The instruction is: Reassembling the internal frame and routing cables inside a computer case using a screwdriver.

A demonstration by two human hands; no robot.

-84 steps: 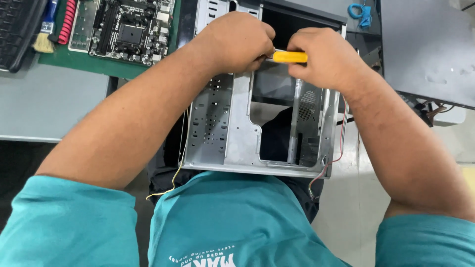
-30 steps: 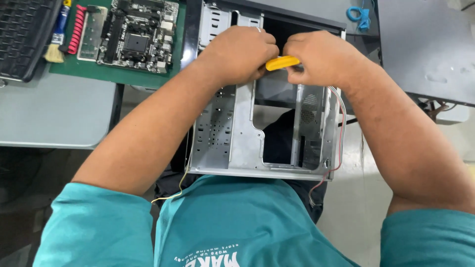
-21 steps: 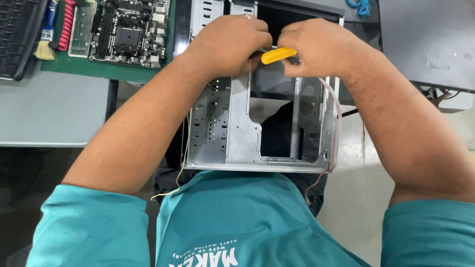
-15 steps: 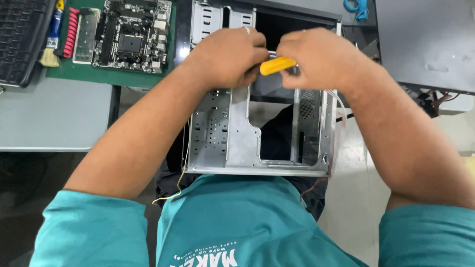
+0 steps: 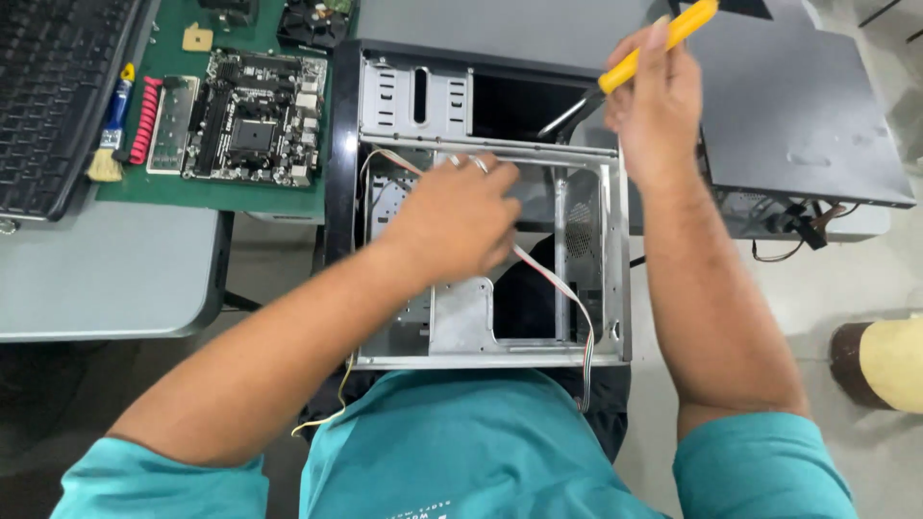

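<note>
An open metal computer case (image 5: 606,288) lies in front of me, its bare frame facing up. My left hand (image 5: 457,216) reaches into the case, fingers curled over the inside near a thin cable (image 5: 562,288); what it touches is hidden. My right hand (image 5: 654,106) is raised over the case's far right corner and grips a screwdriver with a yellow handle (image 5: 659,43), its dark shaft pointing down-left into the case.
A motherboard (image 5: 250,120) lies on a green mat (image 5: 212,192) on the grey table at left, beside a black keyboard (image 5: 53,96), a small brush (image 5: 111,130) and a red ridged strip. A dark flat panel (image 5: 798,106) lies at right. A round brown and cream object (image 5: 880,363) stands on the floor.
Both hands were together over the case's top rail around the screwdriver. Now the right hand has lifted away up and right with the screwdriver, and the left has dropped into the case.
</note>
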